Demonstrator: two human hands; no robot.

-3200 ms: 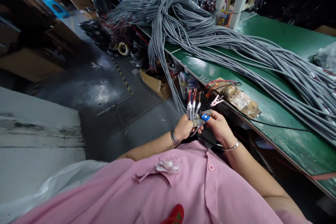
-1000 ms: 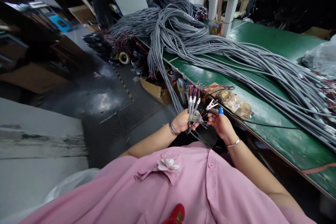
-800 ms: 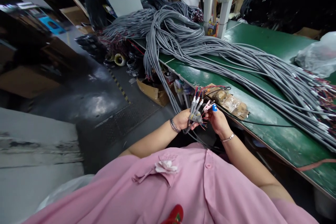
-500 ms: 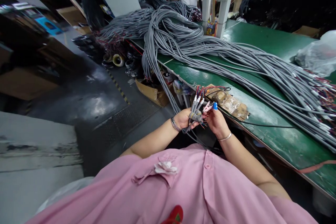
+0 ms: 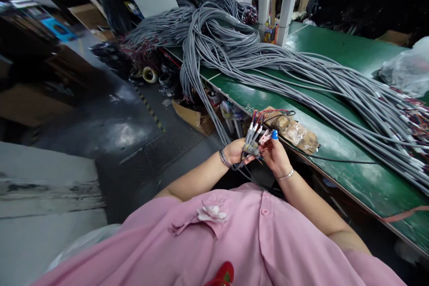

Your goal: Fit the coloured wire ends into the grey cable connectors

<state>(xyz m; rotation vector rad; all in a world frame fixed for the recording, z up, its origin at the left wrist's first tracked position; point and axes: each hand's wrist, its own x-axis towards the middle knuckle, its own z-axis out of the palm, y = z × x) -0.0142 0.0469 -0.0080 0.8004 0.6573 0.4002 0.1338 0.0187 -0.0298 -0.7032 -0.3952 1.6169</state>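
The bundle of cable ends (image 5: 252, 136) is gripped upright in the left hand (image 5: 236, 152), just before the green table (image 5: 338, 143). Compared with a second ago, the right hand (image 5: 275, 156) is closed nearer on the loose wires, beside the pink clip (image 5: 264, 136). The bundle is tilted more toward the table than before.

Pink buttoned shirt (image 5: 234, 241), 2 wrist bracelets, blue fingertip cover (image 5: 275, 134).

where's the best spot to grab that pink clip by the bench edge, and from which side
Judging by its pose, pinch the pink clip at its splayed rear handles, coming from the right hand side: its jaw end points towards the cable ends fanned up from the left hand.
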